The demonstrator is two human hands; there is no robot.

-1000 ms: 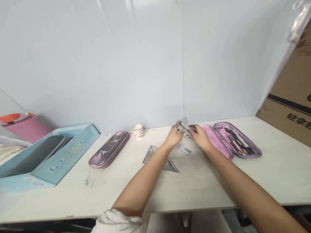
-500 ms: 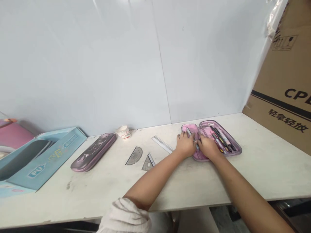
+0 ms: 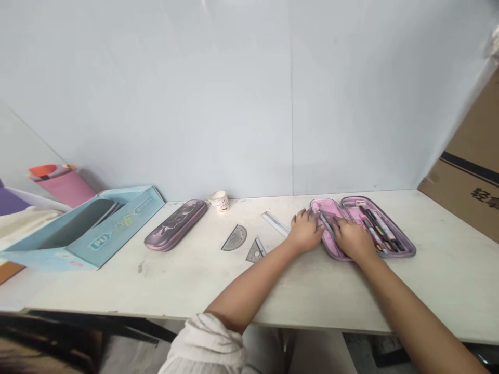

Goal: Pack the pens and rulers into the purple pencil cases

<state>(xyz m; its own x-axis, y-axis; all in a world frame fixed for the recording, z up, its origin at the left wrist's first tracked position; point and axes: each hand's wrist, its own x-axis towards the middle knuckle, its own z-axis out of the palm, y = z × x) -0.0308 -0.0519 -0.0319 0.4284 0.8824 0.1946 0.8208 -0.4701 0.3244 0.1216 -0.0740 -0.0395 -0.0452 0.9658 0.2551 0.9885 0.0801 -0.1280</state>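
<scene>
An open pink pencil case [image 3: 331,248] lies at the right of the table. My left hand [image 3: 306,231] rests against its left edge, fingers spread. My right hand [image 3: 353,239] is over the left half, its fingertips on a greyish clear set square [image 3: 326,222] lying there; the fingers partly cover it. Several pens [image 3: 377,228] lie in the right half. Left of my hands, on the table, are a straight ruler [image 3: 275,223], partly behind my left hand, another set square [image 3: 255,251] and a protractor [image 3: 234,238].
A closed dark pink pencil case [image 3: 176,226] lies at the left, with a paper cup [image 3: 219,201] behind it. Further left stands a light blue box [image 3: 128,221] holding a dark item. A cardboard box [image 3: 468,171] stands at the far right against the wall.
The view has swung left, so things sit further right. My left hand has drawn away from the right one, to the case's left edge, uncovering more of the set square.
</scene>
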